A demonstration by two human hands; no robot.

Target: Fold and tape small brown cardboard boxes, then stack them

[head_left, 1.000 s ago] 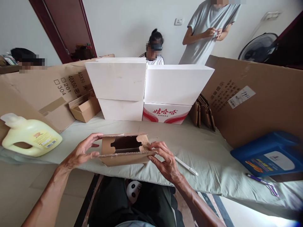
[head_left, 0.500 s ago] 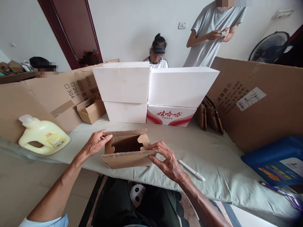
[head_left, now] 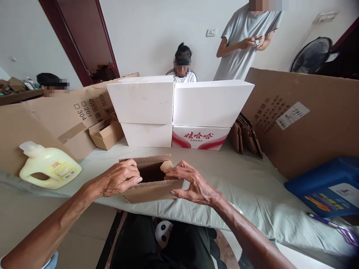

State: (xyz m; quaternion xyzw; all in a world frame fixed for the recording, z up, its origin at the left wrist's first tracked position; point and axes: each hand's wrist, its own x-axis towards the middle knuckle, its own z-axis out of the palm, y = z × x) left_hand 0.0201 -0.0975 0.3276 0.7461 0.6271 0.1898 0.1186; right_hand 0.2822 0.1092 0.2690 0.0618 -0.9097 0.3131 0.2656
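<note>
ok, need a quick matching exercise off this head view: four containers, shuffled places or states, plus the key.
1. small cardboard box
2. pale yellow jug
3. blue container
4. box with red lettering

A. directly under a plain white box
B. near the right edge of the picture
C. open at the top, with the left hand and right hand on it
D. near the left edge of the picture, capped with a whitish top

Pairs: 1-C, 2-D, 3-B, 4-A
</note>
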